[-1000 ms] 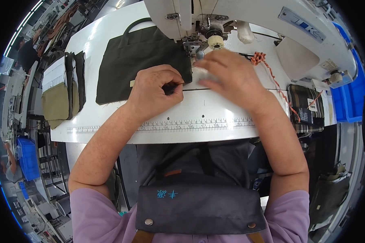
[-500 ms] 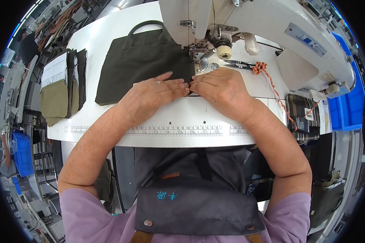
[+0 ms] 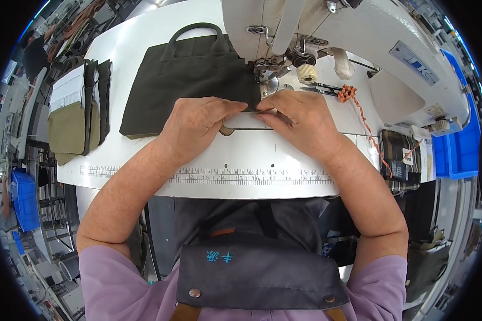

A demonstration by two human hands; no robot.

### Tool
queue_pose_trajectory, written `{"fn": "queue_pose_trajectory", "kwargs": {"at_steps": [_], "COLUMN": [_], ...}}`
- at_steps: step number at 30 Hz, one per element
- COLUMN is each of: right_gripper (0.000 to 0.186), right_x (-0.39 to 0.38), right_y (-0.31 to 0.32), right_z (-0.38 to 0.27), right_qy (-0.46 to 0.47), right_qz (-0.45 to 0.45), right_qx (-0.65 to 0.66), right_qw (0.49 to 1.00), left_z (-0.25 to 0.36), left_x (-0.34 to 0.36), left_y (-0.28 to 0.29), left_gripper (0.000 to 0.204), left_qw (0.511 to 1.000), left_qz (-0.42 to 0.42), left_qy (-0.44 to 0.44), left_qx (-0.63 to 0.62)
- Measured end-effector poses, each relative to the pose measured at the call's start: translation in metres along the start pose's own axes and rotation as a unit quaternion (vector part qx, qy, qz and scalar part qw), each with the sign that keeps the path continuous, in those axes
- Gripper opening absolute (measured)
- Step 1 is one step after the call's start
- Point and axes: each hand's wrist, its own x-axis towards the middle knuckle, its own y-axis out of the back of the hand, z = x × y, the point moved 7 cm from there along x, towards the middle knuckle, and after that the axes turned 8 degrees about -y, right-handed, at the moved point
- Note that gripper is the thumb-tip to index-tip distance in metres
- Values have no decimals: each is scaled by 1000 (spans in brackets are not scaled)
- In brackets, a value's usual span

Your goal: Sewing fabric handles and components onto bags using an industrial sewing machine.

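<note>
A dark green fabric bag piece (image 3: 182, 80) with a loop handle lies flat on the white sewing table (image 3: 144, 160), its right edge under the sewing machine's (image 3: 326, 32) presser foot. My left hand (image 3: 195, 125) presses on the fabric's lower right corner, fingertips pinching its edge. My right hand (image 3: 300, 120) meets it from the right, fingertips gripping the same edge just in front of the needle.
A stack of olive and dark fabric pieces (image 3: 77, 115) sits at the table's left. Black snips (image 3: 321, 88) and an orange cord (image 3: 353, 99) lie right of the needle. A plaid pouch (image 3: 399, 160) and blue bins (image 3: 463, 144) are at far right.
Both hands have come together at the fabric's edge by the presser foot; earlier the left hand held a small dark tool lower on the table, apart from the right.
</note>
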Motion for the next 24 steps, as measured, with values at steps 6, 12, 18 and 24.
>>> {"fn": "queue_pose_trajectory", "kwargs": {"at_steps": [6, 12, 18, 24], "right_gripper": [12, 14, 10, 11], "right_x": [-2, -7, -6, -2], "right_y": [-3, -4, 4, 5], "right_z": [-2, -13, -7, 2], "right_qy": [48, 124, 48, -19], "right_qz": [6, -42, -43, -75], "right_qx": [-18, -96, -3, -38], "right_qw": [999, 987, 998, 996], "left_z": [0, 10, 10, -1], "left_x": [-3, -2, -7, -2], "left_y": [-1, -8, -12, -17], "left_gripper": [30, 46, 56, 56], "left_qw": [999, 987, 973, 974], "left_qz": [-40, -138, -222, -209], "left_qy": [1, -84, -58, -91], "left_qx": [5, -3, -10, 9]}}
